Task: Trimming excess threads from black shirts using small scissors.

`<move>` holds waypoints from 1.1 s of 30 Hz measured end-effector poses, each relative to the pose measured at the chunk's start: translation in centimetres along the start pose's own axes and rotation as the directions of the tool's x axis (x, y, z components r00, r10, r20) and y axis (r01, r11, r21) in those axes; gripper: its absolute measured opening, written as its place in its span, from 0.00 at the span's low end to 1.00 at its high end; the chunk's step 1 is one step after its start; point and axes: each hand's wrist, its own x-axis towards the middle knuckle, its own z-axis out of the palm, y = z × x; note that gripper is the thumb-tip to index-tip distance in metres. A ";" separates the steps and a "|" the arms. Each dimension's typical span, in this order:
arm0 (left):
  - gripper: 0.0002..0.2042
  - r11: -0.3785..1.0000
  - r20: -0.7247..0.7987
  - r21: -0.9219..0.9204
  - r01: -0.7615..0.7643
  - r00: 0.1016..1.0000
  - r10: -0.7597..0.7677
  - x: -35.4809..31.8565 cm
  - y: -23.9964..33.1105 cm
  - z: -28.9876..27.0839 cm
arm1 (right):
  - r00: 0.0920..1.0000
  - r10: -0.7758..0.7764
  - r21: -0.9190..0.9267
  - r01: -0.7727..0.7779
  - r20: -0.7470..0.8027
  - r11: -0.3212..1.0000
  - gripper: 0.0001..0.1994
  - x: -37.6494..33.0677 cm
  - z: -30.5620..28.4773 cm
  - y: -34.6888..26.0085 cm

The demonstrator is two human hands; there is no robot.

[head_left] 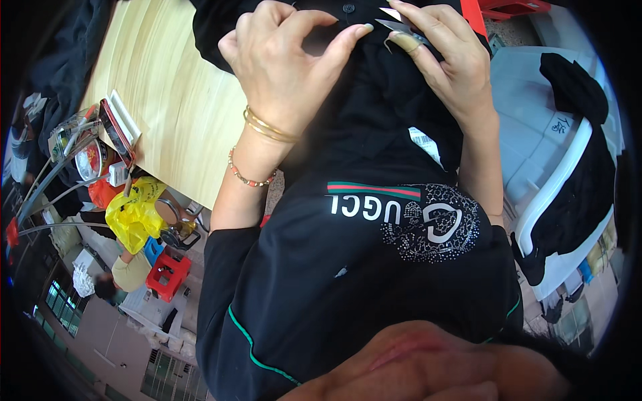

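Observation:
A black garment [374, 87] with a small dark button [348, 9] lies under both hands at the front edge of the table. My left hand [284, 53] rests on it. Its thumb and index finger are apart beside the button, with no object seen between them. My right hand [445, 57] is closed around small metal thread snips [398, 27]. Their two pointed blades are spread and face the button and my left thumb. A white printed label [426, 146] shows on the dark cloth below the right hand.
A pale wooden table [167, 100] spans the left. Beyond its edge are a yellow plastic bag [136, 215], a red stool [167, 274] and another person [130, 271]. At right stands a large whitish plastic bin [528, 87] with black cloth [575, 90] over its rim.

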 end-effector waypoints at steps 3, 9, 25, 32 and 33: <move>0.10 0.999 -0.029 -0.005 -0.043 0.999 0.043 0.1 0.0 1.0 | 1.000 -0.012 -0.027 0.012 0.004 1.000 0.18 0.4 0.1 -0.3; 0.06 0.990 0.014 -0.132 0.051 0.999 -0.050 -0.1 -0.6 2.2 | 0.999 -0.036 -0.077 0.038 0.027 0.996 0.18 1.2 0.1 -0.4; 0.05 0.988 -0.032 -0.156 -0.013 0.999 0.008 0.2 -0.6 2.5 | 0.853 -0.223 0.374 0.423 -0.472 0.825 0.17 1.5 5.1 4.1; 0.05 0.979 -0.044 -0.203 -0.007 0.999 -0.001 0.0 -0.9 2.3 | 0.994 -0.099 -0.113 0.102 0.039 0.988 0.16 2.0 0.2 -0.2; 0.05 0.979 -0.041 -0.201 -0.010 0.999 0.002 0.1 -0.9 2.3 | 0.994 -0.092 -0.126 0.099 0.061 0.987 0.15 2.1 0.2 -0.3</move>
